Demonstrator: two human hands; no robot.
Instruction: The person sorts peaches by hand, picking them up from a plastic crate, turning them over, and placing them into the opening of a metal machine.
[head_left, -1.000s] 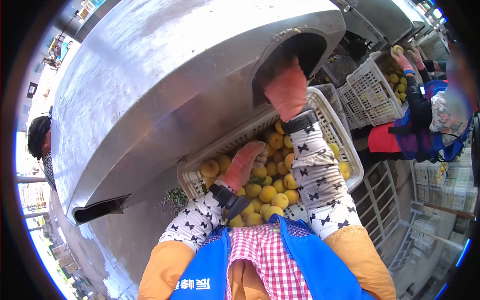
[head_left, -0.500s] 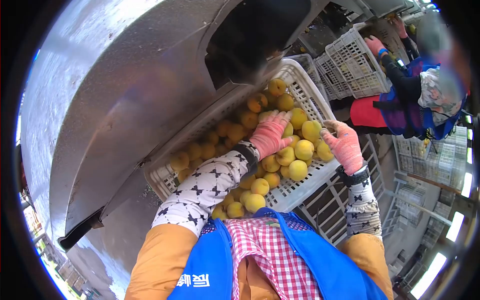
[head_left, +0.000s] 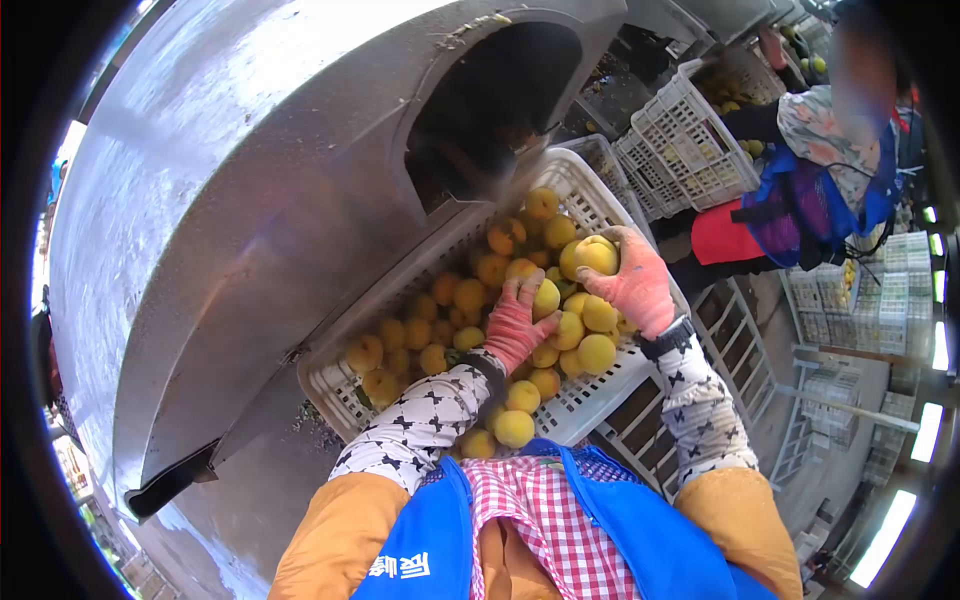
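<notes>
One peach [head_left: 596,255] in right hand [head_left: 637,288]; left hand [head_left: 514,322] touches crated fruit [head_left: 468,296].

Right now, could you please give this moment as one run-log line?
left hand: on fruit pile in crate | right hand: holding yellow fruit | machine opening: behind crate

A fruit-processing plant: beyond the right grip [head_left: 635,290] looms a curved stainless-steel machine hood [head_left: 250,200], flanked by white plastic lattice crates [head_left: 690,150] of round yellow fruit [head_left: 600,352]; farther right, another aproned worker [head_left: 820,170].
</notes>
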